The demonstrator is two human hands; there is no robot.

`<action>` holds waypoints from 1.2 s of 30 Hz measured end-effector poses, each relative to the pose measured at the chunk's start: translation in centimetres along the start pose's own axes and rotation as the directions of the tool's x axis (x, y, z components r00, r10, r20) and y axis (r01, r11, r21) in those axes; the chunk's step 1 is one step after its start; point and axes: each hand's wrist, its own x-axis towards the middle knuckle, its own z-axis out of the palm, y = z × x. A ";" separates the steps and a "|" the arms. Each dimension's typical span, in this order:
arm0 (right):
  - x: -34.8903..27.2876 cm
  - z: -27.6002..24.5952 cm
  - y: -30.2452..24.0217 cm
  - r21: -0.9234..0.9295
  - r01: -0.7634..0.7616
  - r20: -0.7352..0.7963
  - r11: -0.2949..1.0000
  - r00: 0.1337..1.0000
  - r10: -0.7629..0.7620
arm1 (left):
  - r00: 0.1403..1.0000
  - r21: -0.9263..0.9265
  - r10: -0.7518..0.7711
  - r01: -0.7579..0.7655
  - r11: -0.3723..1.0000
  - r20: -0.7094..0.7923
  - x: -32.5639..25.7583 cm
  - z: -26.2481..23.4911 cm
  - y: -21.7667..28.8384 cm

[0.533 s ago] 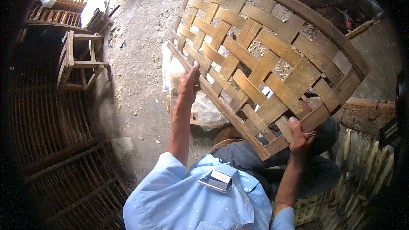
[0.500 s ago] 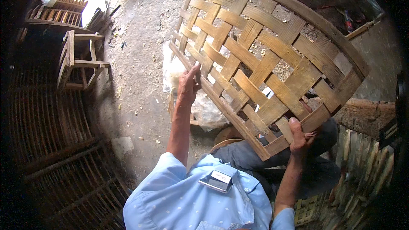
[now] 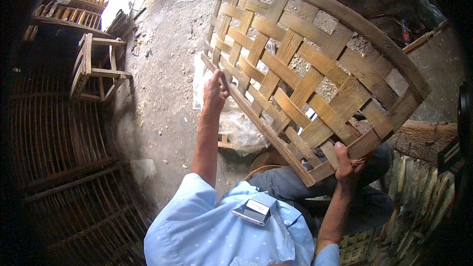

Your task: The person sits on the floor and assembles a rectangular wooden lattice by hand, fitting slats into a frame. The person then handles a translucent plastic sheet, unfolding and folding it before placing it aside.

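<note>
A woven bamboo panel (image 3: 308, 76) in a wooden frame is held up tilted before me, its strips crossing diagonally with open gaps between. My left hand (image 3: 215, 90) is closed round the frame's left-hand rail, toward its far end. At the near right corner my right hand (image 3: 349, 164) grips the frame's short end, the thumb lying on top over the weave. The panel's near corner hangs just above my leg (image 3: 276, 181). Most of the fingers of my right hand are hidden under the frame.
At left stands a small wooden frame stool (image 3: 98, 71), beside a slatted bamboo wall (image 3: 64, 133). Clear plastic sheeting (image 3: 241, 130) lies beneath the panel. Scraps litter the concrete floor (image 3: 162, 93). To the right are a log (image 3: 423, 135) and upright bamboo strips (image 3: 423, 192).
My left hand has slid slightly farther along the rail, away from me. The panel has shifted and tilted a little; both hands still hold it.
</note>
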 end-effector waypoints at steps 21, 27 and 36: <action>0.9 -0.9 1.3 0.030 0.077 0.103 0.997 0.991 -0.080 | 0.999 0.002 -0.020 0.020 1.000 -0.040 7.3 -4.6 2.3; 0.2 0.0 0.2 0.054 -0.070 -0.078 0.996 0.994 0.074 | 0.814 -0.635 0.209 0.233 0.737 0.542 5.0 -6.5 1.1; 0.8 -0.3 0.1 0.276 -0.149 -0.128 0.950 0.973 0.190 | 0.874 -0.631 0.264 0.061 0.774 0.408 3.1 -6.7 -1.9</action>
